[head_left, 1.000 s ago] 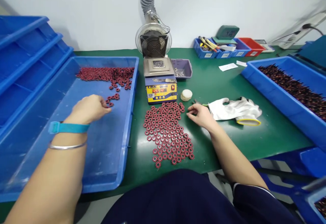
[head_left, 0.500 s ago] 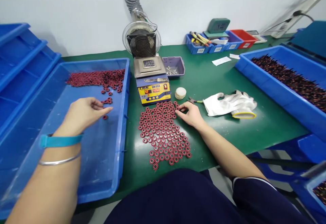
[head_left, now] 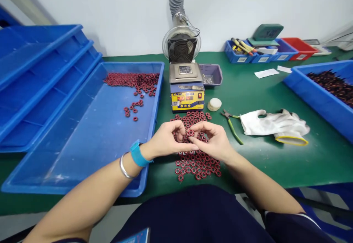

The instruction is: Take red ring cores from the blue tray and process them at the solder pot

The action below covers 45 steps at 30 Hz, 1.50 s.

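Observation:
My right hand (head_left: 215, 141) pinches a small red toothed ring (head_left: 191, 133), like a wound coil core, between thumb and fingers. My left hand (head_left: 169, 138) meets it from the other side, its fingers curled and its thumb reaching to the right thumb. Whatever the left fingers hold, if anything, is hidden. Beneath both hands many more red rings (head_left: 198, 165) lie flat on the green table, partly covered by the hands. To the left, the blue tray (head_left: 91, 125) holds a heap of the same rings (head_left: 132, 80) at its far end, with several loose ones nearer.
Behind the rings stands a yellow-fronted solder pot (head_left: 188, 99) under a fan and hose. A purple bin (head_left: 217, 77), a round pale pad (head_left: 214, 104), green-handled cutters (head_left: 234, 130) and white gloves (head_left: 264, 123) are to the right. Another blue tray (head_left: 309, 92) holds dark parts.
My left hand has left the blue tray and come to my right hand over the rings on the table. My right hand has lifted a ring. The view has turned left.

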### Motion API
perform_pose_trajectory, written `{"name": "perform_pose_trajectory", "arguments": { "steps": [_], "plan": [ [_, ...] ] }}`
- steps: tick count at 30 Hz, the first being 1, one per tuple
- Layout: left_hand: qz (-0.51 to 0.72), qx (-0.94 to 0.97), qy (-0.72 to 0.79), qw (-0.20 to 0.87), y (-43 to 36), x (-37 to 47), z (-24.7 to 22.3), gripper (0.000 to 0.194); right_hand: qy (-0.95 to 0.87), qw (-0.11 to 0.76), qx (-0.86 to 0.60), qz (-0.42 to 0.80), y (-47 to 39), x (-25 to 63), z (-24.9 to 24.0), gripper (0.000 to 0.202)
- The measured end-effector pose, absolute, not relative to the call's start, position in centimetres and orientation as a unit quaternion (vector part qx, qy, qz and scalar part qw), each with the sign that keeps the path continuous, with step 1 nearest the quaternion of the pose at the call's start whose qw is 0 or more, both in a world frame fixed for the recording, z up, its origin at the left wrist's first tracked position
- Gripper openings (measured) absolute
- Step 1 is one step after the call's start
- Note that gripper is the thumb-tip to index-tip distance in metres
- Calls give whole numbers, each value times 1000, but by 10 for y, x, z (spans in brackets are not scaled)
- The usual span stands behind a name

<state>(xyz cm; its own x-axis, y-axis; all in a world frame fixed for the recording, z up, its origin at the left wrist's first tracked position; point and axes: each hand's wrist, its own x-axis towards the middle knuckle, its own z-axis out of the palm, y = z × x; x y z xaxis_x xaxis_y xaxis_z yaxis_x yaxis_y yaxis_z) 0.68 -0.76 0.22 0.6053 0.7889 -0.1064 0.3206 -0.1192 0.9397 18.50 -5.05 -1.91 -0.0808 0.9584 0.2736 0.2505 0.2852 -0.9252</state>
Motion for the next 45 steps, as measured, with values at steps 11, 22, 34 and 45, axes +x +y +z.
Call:
{"name": "perform_pose_trajectory", "arguments": {
  "steps": [11, 22, 34, 45],
  "plan": [
    [278, 892, 254, 251, 1, -1, -6, 42, -822, 409, -395, -32, -51, 189, -21, 16],
    [408, 832, 267, 266, -7, 2, -2, 36, -795, 467, -383, 56, -51, 192, -10, 12],
    [390, 700, 405, 440, 5, 3, -13, 32, -642, 466, -503, 342, 82, 228, 43, 21],
    [211, 759, 413, 456, 11, 1, -24, 26, -696, 257, -663, 97, 186, 208, 81, 13]
  ]
}}
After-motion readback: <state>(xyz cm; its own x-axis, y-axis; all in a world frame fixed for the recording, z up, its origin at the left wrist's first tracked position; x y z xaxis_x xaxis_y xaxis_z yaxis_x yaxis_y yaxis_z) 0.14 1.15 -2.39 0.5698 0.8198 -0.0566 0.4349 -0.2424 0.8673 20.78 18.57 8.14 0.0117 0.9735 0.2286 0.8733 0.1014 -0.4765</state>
